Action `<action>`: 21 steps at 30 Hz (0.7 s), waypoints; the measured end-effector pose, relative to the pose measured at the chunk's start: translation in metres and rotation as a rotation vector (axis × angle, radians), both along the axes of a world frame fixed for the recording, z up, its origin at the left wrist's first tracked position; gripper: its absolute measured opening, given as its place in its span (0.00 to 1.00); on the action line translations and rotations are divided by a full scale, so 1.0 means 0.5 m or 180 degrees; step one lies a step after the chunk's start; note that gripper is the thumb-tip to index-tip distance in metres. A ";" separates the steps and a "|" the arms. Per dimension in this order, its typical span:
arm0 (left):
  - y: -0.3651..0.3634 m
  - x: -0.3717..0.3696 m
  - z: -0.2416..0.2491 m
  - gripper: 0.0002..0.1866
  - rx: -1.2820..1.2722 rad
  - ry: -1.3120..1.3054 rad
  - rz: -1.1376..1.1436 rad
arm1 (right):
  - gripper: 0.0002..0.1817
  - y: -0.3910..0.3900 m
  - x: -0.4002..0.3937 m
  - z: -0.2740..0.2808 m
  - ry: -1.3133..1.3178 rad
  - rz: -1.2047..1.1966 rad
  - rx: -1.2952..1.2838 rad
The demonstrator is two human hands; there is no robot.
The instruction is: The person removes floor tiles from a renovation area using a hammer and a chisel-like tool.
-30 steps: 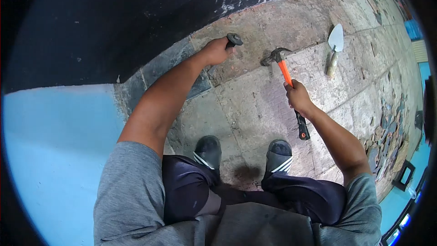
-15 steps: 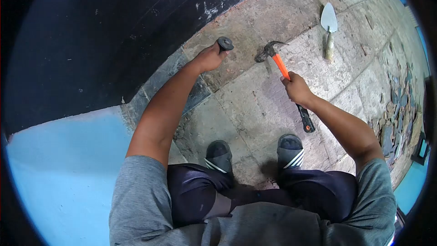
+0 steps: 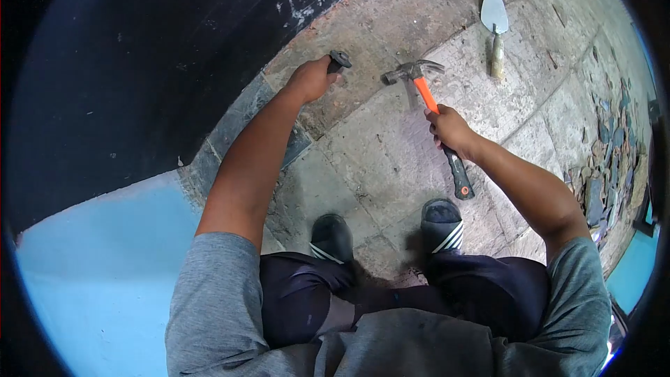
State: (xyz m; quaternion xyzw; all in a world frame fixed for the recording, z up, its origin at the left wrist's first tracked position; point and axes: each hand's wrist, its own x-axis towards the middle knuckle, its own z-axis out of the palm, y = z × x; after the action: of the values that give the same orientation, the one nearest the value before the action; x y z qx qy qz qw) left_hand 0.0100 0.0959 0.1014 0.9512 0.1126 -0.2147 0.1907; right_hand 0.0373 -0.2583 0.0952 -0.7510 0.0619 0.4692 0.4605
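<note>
While the left hand (image 3: 310, 80) clenched a dark chisel (image 3: 338, 61) set against the stone floor (image 3: 363, 160) beside the black wall (image 3: 153, 63), the right hand (image 3: 450, 129) gripped an orange-handled hammer (image 3: 419, 80), its head just beside the chisel; a trowel (image 3: 494, 28) lay farther right.

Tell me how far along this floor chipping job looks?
Done: a heap of broken dark tile shards lies at the right, and much of the floor shows bare grey mortar bed. In hand: the left hand holds a dark metal chisel and the right hand an orange-handled claw hammer. Left: dark slate tiles by the black wall remain.
</note>
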 end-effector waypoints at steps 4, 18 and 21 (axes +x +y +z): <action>0.012 0.007 -0.034 0.29 0.0019 -0.0107 0.0017 | 0.14 0.003 0.002 0.029 0.0226 -0.0155 0.0142; 0.036 0.002 -0.027 0.31 -0.0478 -0.0371 -0.0113 | 0.15 0.076 0.184 0.165 -0.2550 -0.1338 0.0532; 0.031 -0.003 -0.030 0.30 -0.0598 -0.0451 -0.0086 | 0.14 0.131 0.105 0.033 -0.3012 -0.1312 0.0334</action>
State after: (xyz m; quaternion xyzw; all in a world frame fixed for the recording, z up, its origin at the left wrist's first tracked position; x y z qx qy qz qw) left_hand 0.0087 0.1116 0.0865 0.9434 0.0655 -0.1591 0.2836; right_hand 0.0897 -0.1927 0.1117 -0.8290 -0.0301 -0.0197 0.5580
